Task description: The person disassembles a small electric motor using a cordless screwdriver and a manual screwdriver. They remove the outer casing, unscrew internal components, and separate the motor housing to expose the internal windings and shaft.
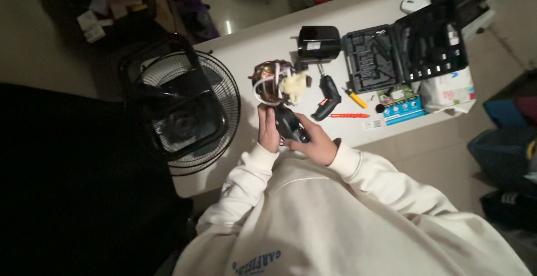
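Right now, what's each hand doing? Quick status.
Left hand: closed on the left side of the black motor housing.
Right hand: closed on the same housing from the right, fingers wrapped over it.

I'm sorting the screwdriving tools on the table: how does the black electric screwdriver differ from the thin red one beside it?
The black electric screwdriver is thick, bent like a pistol and lies nearly upright in the picture; the red screwdriver is thin, straight and lies crosswise. Both rest untouched on the white table, just beyond the right hand.

Blue-green flat box (400, 108) beside white bag (447, 90), table's right end.
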